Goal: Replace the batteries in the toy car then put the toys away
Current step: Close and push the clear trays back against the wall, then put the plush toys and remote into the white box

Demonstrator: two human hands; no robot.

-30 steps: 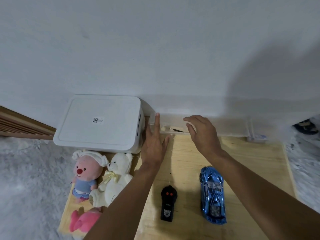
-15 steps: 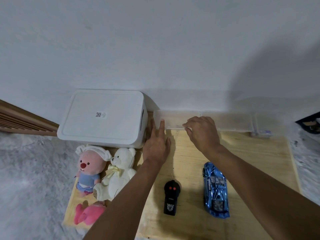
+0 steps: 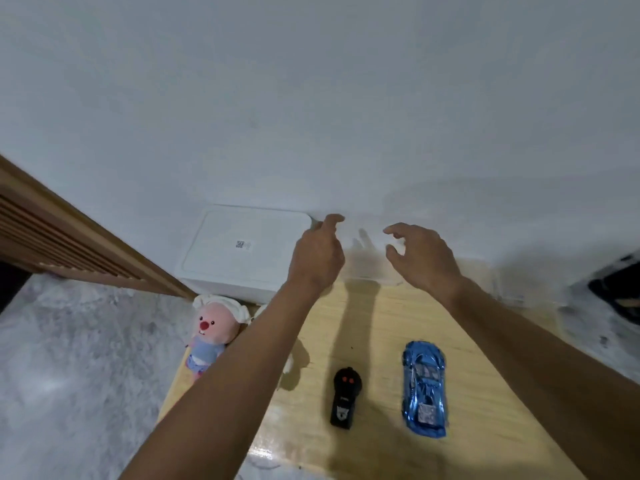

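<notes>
Pale wall (image 3: 311, 98) washes out what seems a clear box (image 3: 367, 266) behind left hand (image 3: 317, 259) and right hand (image 3: 424, 259), both empty, half-curled.

Views: one, head-worn, wide-angle.

Position: above and behind the left hand (image 3: 317, 254) and right hand (image 3: 424, 259). Both forearms run in from the lower edge.

Facing: forward and down, toward the white wall (image 3: 311, 98) beyond the hands, which fills the upper half.

Range: near. The hands sit mid-frame at arm's reach.

Coverage: wooden board (image 3: 391, 323) beneath and nearer than the hands; white lidded box (image 3: 242, 251) just left of the left hand; grey floor (image 3: 69, 358) far out on both sides.

Distortion: the slatted wood panel (image 3: 52, 233), well left of the hands, runs slanted.
</notes>
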